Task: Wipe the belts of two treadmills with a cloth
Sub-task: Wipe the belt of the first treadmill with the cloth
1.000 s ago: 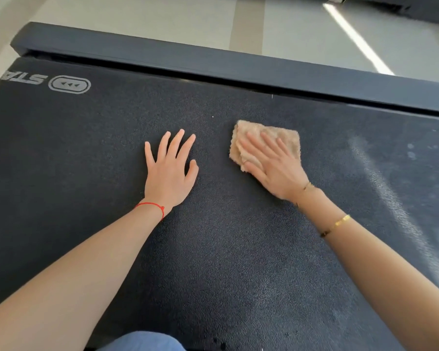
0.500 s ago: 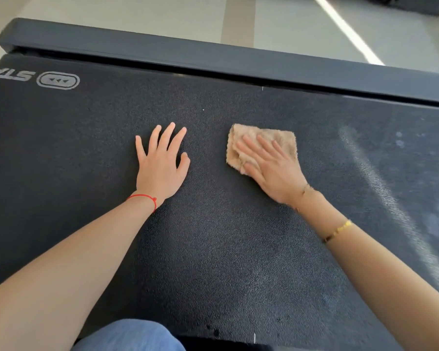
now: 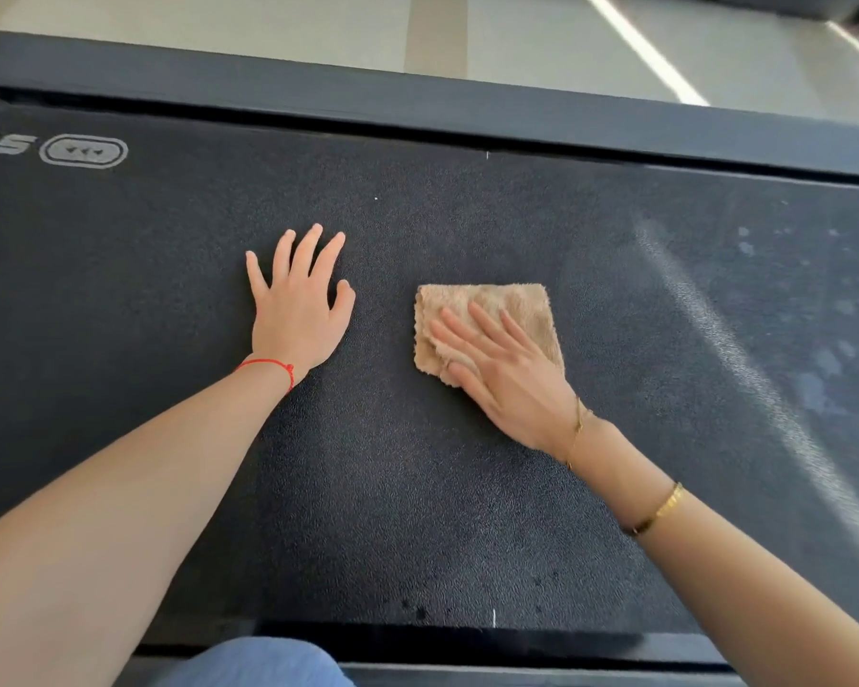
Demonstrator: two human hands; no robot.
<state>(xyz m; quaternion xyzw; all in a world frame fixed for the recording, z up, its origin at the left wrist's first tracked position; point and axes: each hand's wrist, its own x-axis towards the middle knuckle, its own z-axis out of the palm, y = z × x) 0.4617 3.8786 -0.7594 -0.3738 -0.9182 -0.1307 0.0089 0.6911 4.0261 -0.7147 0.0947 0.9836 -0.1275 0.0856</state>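
Right hand (image 3: pixel 509 376) presses cloth (image 3: pixel 514 309)

Both hands (left (image 3: pixel 296 314), right (image 3: pixel 504 374)) lie flat, fingers extended.

The right hand (image 3: pixel 509 376) hides the near part of the cloth (image 3: pixel 507 302), and the picture's left edge cuts off the belt's printed lettering (image 3: pixel 1 143).

One belt (image 3: pixel 417 488), one cloth (image 3: pixel 517 304), two hands (left (image 3: pixel 296 319), right (image 3: pixel 512 384)), three bracelets.
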